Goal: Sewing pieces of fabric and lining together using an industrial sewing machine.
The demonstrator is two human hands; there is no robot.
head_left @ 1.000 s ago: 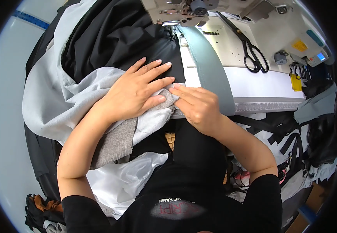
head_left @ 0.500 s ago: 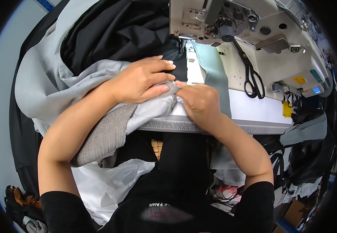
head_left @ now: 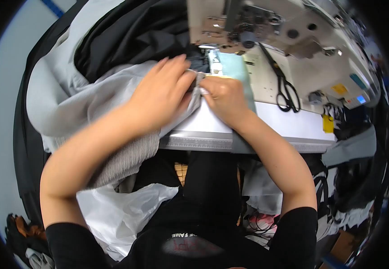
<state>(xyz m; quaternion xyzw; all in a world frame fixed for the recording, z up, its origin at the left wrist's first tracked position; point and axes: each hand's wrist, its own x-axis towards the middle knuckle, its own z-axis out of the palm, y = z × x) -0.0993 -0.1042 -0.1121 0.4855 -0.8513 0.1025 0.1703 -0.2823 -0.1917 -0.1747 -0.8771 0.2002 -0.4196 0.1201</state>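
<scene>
A bundle of cloth, light grey on one side and ribbed grey-brown on the other, lies over the left of the sewing table. My left hand, slightly smeared by motion, rests on it with fingers stretched out. My right hand is closed on the cloth's edge, pinching it between thumb and fingers just in front of the presser foot area. Behind my left hand lies black fabric that reaches to the sewing machine. A pale green strip of cloth passes beside the needle plate.
Black scissors lie on the machine bed to the right. A metal ruler runs along the table's front edge. White plastic sheeting hangs by my left leg. Dark and grey garments are piled at the right.
Both hands have moved away from me, carrying the grey cloth edge closer to the needle area. The left hand's fingers have stretched out further. The whole view has shifted a little.
</scene>
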